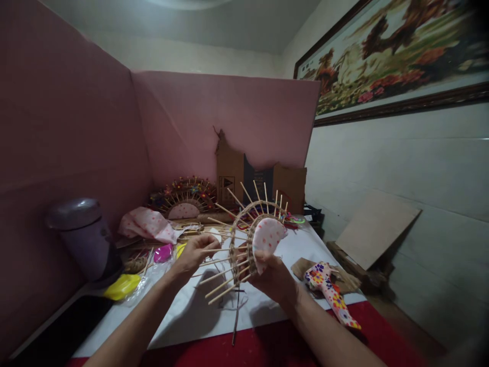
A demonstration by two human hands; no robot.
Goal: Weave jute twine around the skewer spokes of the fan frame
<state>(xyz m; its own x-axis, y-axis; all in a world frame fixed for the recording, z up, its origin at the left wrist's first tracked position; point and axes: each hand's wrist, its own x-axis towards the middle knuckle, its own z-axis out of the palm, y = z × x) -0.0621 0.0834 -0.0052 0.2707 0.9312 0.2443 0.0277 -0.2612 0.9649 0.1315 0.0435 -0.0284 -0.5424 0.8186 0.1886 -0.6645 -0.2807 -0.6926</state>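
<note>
My right hand (pixel 273 275) grips a half-round fan-like craft piece (pixel 266 240) above the table. White cloth with red spots covers its middle, brown cord is woven around that, and thin wooden sticks radiate outward. The thumb presses on the cloth and the other fingers are mostly behind the piece. My left hand (pixel 200 252) is closed in a pinch beside the stick ends at the left. What its fingertips hold is too small to make out. Below the piece a dark cord (pixel 236 321) hangs down, with pale loose string near it.
A similar decorated piece (pixel 184 209) stands at the back by spotted cloth (pixel 148 224) and loose sticks. A lidded bin (pixel 86 239), a yellow packet (pixel 122 287) and a magenta packet (pixel 163 253) are left. A flowered glue gun-shaped object (pixel 330 293) lies right. Cardboard (pixel 230 176) stands behind.
</note>
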